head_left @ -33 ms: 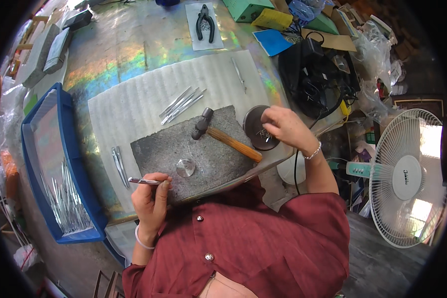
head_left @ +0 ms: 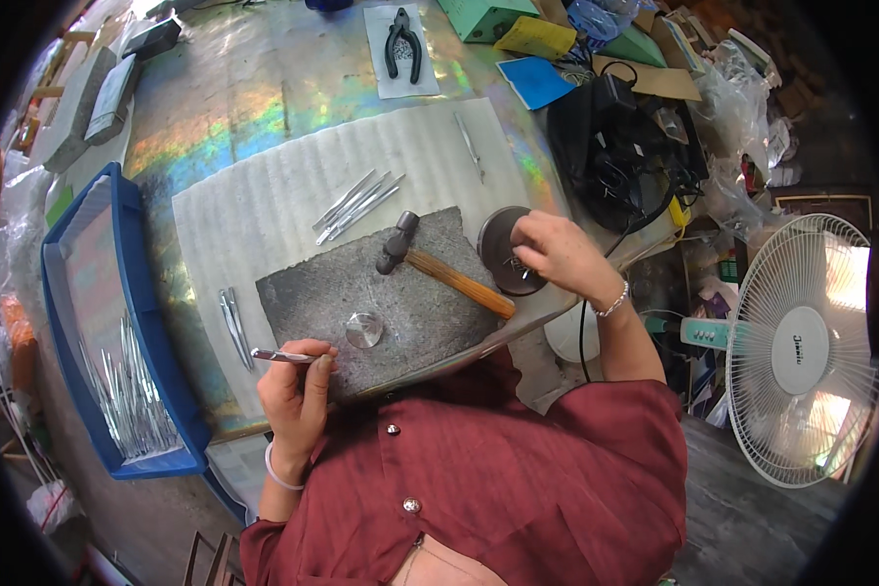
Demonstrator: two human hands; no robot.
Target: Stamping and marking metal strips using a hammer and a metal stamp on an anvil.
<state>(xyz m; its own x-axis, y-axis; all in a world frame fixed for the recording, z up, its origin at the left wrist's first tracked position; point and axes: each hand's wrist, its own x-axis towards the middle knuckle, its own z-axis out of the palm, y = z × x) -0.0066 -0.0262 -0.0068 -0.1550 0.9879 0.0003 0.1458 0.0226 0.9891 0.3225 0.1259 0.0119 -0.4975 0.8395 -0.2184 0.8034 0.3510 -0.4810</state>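
Observation:
My left hand [head_left: 298,386] is closed around a slim silver metal piece [head_left: 278,355], its end pointing left past the near left corner of the grey stone slab [head_left: 308,293]. Over a dark round dish [head_left: 498,231], my right hand [head_left: 562,252] has its fingers bent together among small silver pins [head_left: 523,273]. Whatever those fingertips pinch is hidden. A hammer [head_left: 449,278] with a wooden handle lies across the slab, its head toward the far side. Closer to me on the slab sits a small clear round disc [head_left: 364,330].
White foam [head_left: 225,215] under the slab bears several slim silver pieces [head_left: 356,207]. On the left, a blue tray [head_left: 127,205] holds many more. Black pliers [head_left: 401,49] lie on a far white sheet. Black cables and a bag [head_left: 620,146] crowd the right, near a fan [head_left: 799,350].
My right hand has shifted very slightly over the dish, and its fingers hang a little lower. The left hand and its metal piece look almost still.

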